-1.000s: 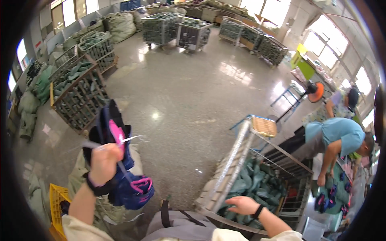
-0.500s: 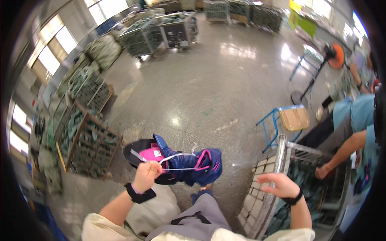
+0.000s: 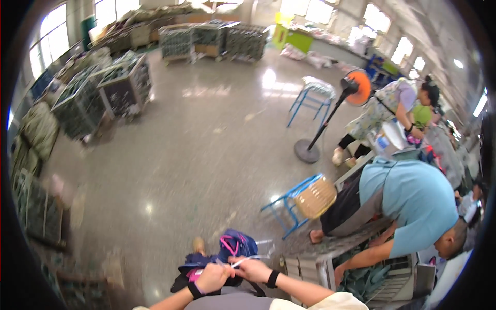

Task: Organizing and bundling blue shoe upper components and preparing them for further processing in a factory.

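Left hand (image 3: 211, 279), just past 6 o'clock: closed on white strip (image 3: 238, 263), as before. Navy-and-pink bundle (image 3: 236, 245) at 6 o'clock, just beyond both hands; lower in view than earlier. Right hand (image 3: 252, 269), 6 o'clock: was apart, over cart (image 3: 298, 272); now beside left, fingers pinching strip. Blue-shirted co-worker (image 3: 413, 194), toward 4 o'clock, now more in view, reaching into cart.

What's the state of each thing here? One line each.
Left hand: fingers closed on white strip
Right hand: fingers closed on the strip too
White strip: pinched; tied or not, can't tell
Navy-and-pink bundle: partly hidden by hands
Tan-seated stool: upright
Orange fan: upright; spinning, can't tell
Metal cart: holds green pieces
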`<state>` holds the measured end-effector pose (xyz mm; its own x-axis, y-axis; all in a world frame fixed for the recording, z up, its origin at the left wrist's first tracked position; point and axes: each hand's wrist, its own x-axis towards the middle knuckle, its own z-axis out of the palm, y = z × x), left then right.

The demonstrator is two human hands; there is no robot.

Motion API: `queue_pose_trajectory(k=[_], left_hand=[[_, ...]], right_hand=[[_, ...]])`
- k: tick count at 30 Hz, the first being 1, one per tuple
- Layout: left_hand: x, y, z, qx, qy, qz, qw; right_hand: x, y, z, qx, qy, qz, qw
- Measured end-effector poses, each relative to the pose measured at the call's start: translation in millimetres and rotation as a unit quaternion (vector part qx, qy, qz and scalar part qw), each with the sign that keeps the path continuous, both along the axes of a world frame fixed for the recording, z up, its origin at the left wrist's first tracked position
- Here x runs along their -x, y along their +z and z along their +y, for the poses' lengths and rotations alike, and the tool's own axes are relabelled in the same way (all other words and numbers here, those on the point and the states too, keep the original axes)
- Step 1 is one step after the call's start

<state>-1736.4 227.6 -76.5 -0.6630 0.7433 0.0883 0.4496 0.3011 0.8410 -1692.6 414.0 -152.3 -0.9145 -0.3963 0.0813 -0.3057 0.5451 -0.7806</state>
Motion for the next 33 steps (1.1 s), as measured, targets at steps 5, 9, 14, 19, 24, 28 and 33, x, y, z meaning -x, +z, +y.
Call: queue_pose_trajectory(k=[5,9,14,19,24,28,33], left_hand=[[171,3,34,-0.018,-0.072,-0.014,0.997],[314,29,90,-0.001,-0.089,-0.019,0.996],[524,20,163,-0.007,0.013,0.011,1.0],[711,-27,207,0.07,0.059,0.089,0.992],[852,-23,235,0.118,0.139,0.132,0.974],[974,-48,283,-0.008,0.25,-0.049,0.967],[1140,-53,429,-0.015,0.211,-0.065,0.975]], right_hand=[[135,20,39,-0.101,-0.102,-0.091,0.985],[248,57,110,0.182,-0.302,-0.188,0.916],[370,28,217,0.162,-0.359,-0.121,0.911],[532,49,299,0.171,-0.411,-0.151,0.883],[712,73,384,0.205,-0.336,-0.109,0.913],[849,57,463,0.21,-0.304,-0.102,0.924],[993,40,580,0.071,-0.234,-0.096,0.965]])
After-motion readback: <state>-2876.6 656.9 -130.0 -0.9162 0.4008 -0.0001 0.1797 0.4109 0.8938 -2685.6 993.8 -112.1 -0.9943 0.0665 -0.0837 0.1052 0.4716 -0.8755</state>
